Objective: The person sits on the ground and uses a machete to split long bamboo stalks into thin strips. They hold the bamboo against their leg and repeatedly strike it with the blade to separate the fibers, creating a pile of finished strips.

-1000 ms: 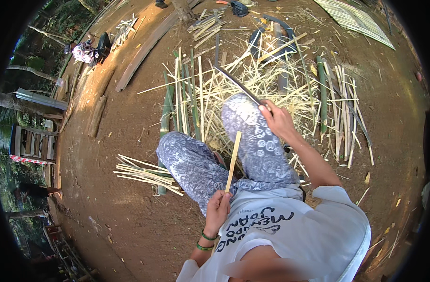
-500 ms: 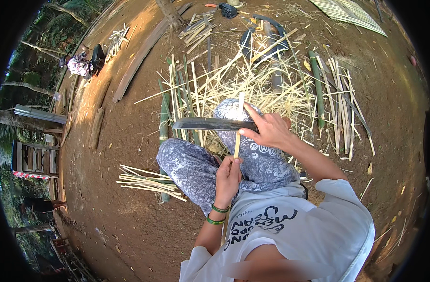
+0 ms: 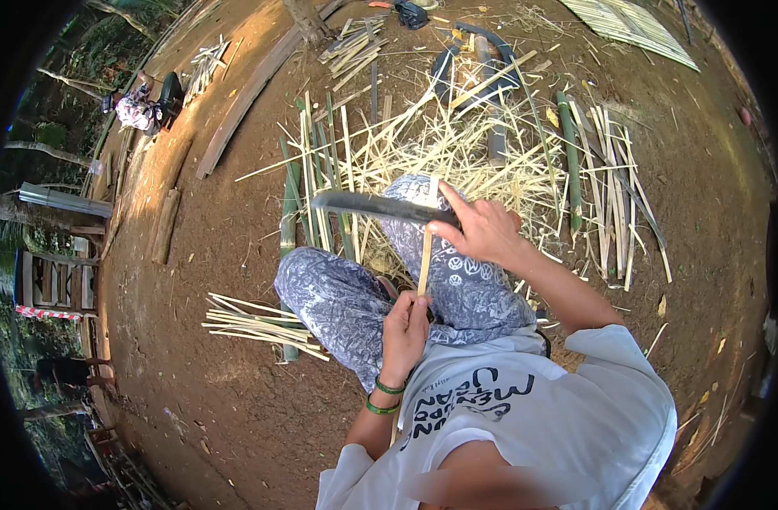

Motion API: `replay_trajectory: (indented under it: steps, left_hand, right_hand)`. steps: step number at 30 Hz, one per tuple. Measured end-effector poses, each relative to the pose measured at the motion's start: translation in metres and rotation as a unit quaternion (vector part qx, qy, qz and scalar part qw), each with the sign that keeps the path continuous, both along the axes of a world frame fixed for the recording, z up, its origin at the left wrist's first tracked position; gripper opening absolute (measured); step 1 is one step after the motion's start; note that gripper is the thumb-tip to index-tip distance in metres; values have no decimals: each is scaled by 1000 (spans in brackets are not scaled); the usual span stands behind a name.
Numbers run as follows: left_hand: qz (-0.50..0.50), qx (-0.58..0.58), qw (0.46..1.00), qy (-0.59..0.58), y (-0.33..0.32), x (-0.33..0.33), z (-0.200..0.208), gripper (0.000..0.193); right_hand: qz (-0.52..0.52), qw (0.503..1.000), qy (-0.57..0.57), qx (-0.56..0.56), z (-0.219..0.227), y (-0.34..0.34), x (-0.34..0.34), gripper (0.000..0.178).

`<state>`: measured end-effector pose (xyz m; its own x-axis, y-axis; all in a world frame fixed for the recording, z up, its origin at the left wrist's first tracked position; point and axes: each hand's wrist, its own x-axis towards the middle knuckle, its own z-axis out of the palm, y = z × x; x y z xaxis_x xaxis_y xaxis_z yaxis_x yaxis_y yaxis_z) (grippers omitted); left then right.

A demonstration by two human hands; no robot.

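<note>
A pale bamboo strip (image 3: 425, 265) stretches away from my body over my raised knee. Its near end is pinched in my left hand (image 3: 405, 330), close to my shirt. My right hand (image 3: 488, 231) is closed around the handle end of a long dark machete (image 3: 374, 206). The blade lies across the strip near its far end, with the tip pointing left. My right index finger reaches along the strip's far end, and the thumb presses beside the blade. The handle is mostly hidden under my right hand.
Shavings (image 3: 465, 161) pile up beyond my knees. Strips lie in bundles at left (image 3: 257, 323) and right (image 3: 614, 187), near green bamboo poles (image 3: 569, 157). A dark ring-shaped thing (image 3: 444, 72) lies past the shavings. A person (image 3: 140, 110) sits far left.
The machete's tip has swung slightly away from me, so the blade slants more across the strip. My left hand has come a little nearer my body. The whole view has shifted slightly.
</note>
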<state>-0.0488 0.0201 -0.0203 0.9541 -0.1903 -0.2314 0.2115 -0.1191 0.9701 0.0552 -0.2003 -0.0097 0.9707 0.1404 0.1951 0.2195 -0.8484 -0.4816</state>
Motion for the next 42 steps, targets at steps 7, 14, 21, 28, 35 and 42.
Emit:
replay_trajectory:
  steps: [7, 14, 21, 28, 35, 42]
  left_hand:
    - [28, -16, 999, 26, 3, -12, -4, 18]
    - [14, -15, 1000, -21, -9, 13, -3, 19]
    - [20, -23, 1000, -6, -2, 1, -9, 18]
    - [15, 24, 999, -18, 8, -14, 4, 18]
    - [23, 23, 999, 0, 24, -38, 6, 17]
    - [59, 9, 996, 71, 74, -115, -17, 18]
  right_hand:
    - [20, 995, 13, 99, -1, -9, 0, 70]
    - [47, 998, 13, -32, 14, -3, -2, 92]
    - [36, 999, 0, -40, 5, 1, -6, 91]
    - [38, 998, -38, -42, -13, 1, -8, 90]
    - [41, 998, -31, -43, -3, 6, -11, 93]
    - [-68, 988, 48, 134, -35, -21, 18, 72]
